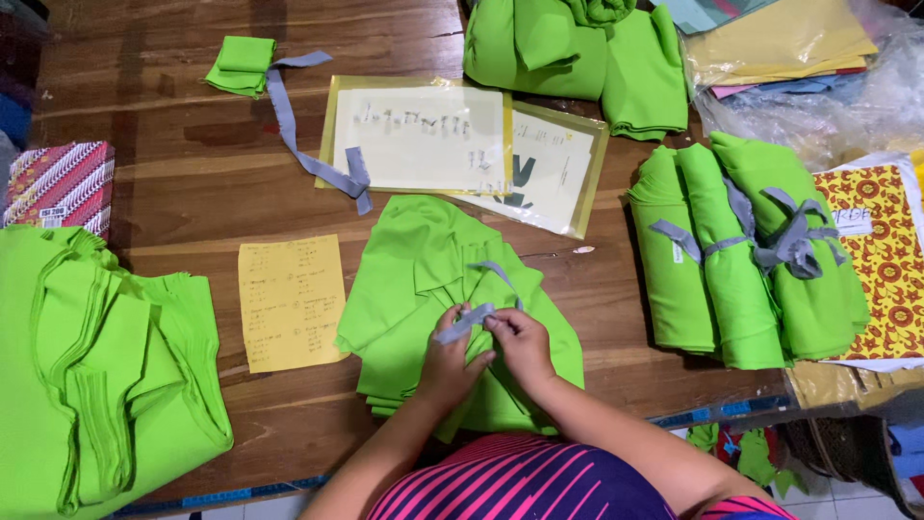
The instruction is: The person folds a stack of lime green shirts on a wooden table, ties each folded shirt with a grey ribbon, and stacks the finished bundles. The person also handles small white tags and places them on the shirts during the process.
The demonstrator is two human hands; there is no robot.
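Your hands pinch a grey strip over green fabric on the table (192, 183).

Big green stack (96, 366) lies at far left, tied bundle (741, 260) at right. Green pile (423, 289) sits centre, beside the yellow note (289, 300). Your left hand (448, 361) and right hand (525, 347), both closed, grip the strip (467, 323) on the pile's near part.

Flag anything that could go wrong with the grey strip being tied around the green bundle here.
1. Both hands, left hand and right hand, pinch the grey strip at its middle; a weak grip could let the tie slacken.
2. The green fabric bundle looks loosely folded, so layers might slide out.
3. The yellow paper note lies beside it and could get dragged or covered.
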